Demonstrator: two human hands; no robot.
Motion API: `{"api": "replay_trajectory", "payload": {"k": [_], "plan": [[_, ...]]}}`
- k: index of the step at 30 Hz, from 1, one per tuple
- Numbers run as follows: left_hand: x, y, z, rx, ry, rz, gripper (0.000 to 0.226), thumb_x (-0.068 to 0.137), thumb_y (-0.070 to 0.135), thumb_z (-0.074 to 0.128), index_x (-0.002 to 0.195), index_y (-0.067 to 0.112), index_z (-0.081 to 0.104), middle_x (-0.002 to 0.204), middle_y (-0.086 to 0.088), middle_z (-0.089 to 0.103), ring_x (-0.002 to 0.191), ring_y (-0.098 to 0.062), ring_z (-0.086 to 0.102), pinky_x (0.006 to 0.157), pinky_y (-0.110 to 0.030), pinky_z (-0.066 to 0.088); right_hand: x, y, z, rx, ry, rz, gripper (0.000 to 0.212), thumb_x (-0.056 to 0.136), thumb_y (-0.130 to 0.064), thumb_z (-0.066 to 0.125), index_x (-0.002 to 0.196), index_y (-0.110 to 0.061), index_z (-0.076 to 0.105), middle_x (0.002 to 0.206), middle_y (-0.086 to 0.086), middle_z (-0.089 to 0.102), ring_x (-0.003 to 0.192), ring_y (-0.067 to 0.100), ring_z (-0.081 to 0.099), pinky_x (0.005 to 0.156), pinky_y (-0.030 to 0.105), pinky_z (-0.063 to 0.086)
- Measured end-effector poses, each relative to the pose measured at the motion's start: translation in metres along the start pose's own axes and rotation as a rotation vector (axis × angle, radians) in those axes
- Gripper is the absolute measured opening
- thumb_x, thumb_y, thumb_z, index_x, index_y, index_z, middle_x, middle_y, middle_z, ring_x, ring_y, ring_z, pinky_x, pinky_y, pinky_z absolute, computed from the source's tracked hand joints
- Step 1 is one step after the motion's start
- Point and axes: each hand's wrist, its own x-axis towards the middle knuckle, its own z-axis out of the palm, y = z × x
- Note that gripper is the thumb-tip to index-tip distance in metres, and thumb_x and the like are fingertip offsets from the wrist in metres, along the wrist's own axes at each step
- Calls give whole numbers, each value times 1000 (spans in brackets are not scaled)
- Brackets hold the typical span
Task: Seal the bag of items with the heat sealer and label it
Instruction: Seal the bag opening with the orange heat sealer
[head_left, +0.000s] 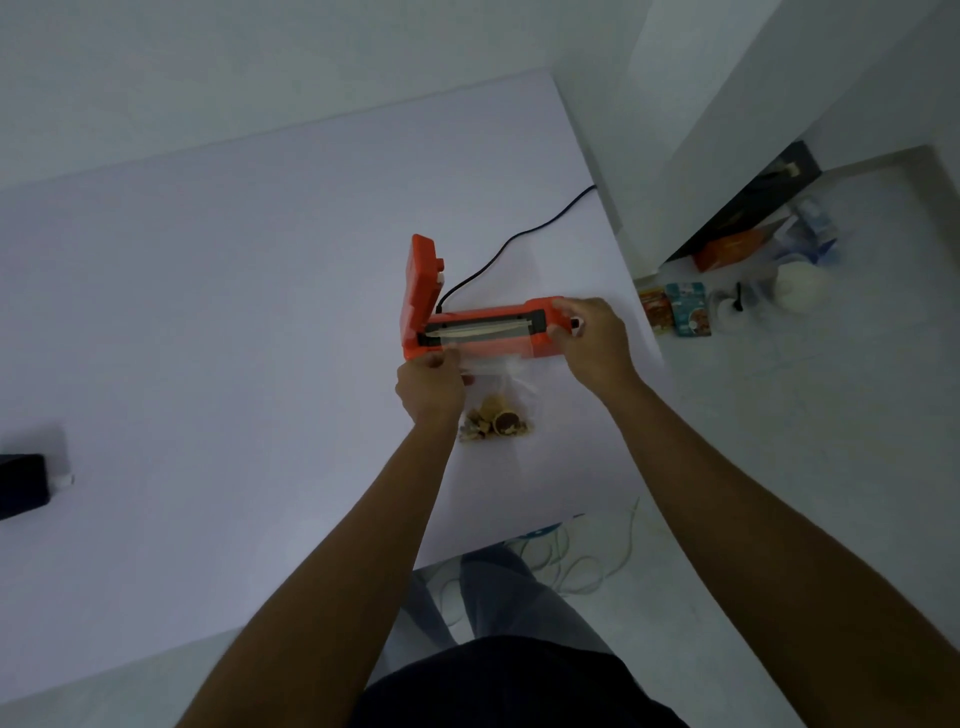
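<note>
An orange heat sealer (485, 327) lies on the white table (234, 338), its lid (422, 275) raised upright at the left end. A clear plastic bag (501, 395) holding brown and tan items lies just in front of it, with its open edge laid across the sealing strip. My left hand (428, 384) pinches the bag's left top edge at the sealer's front. My right hand (589, 338) grips the right end of the sealer; whether it also holds the bag's edge is hidden.
A black power cord (519, 239) runs from the sealer to the table's right edge. A dark box (23, 483) sits at the table's left. On the floor to the right lie snack packets (685, 309), bottles and an orange box (727, 249). White cable loops (571, 556) lie near my legs.
</note>
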Motion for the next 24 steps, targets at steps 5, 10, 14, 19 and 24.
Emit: {"api": "replay_trajectory", "payload": {"k": [5,10,14,19,24], "plan": [[-4,4,3,31,72,117,12,92,17,64,94,14,76,75,-3,75,55,-7,70,59,-15,55,-2,11,10,-9,43,-9,43,88,-7,71,130,-13,64,122,12,57,96,17,56,91,24,48],[-9,16,8,33,116,220,16,92,16,62,97,12,77,73,8,68,63,-7,62,69,-21,50,-2,15,14,23,69,-12,43,87,-4,70,129,-12,65,117,12,58,93,13,52,92,26,49],[-11,24,12,0,12,331,15,93,17,64,100,13,76,92,6,72,83,-10,67,80,-15,51,-3,18,16,69,80,-16,42,88,-3,69,128,-12,65,109,8,56,89,14,53,84,18,46],[-26,34,13,-31,-189,529,14,93,11,64,98,4,74,85,1,72,73,4,66,69,-7,50,-6,24,21,157,121,10,32,86,-4,71,117,-14,71,104,8,61,74,11,52,70,3,43],[-39,29,1,-36,-286,646,17,97,4,57,102,-6,70,81,-4,68,67,1,66,57,-7,49,-17,30,18,381,144,113,23,91,-9,65,112,-16,72,106,0,70,88,14,64,77,16,50]]}}
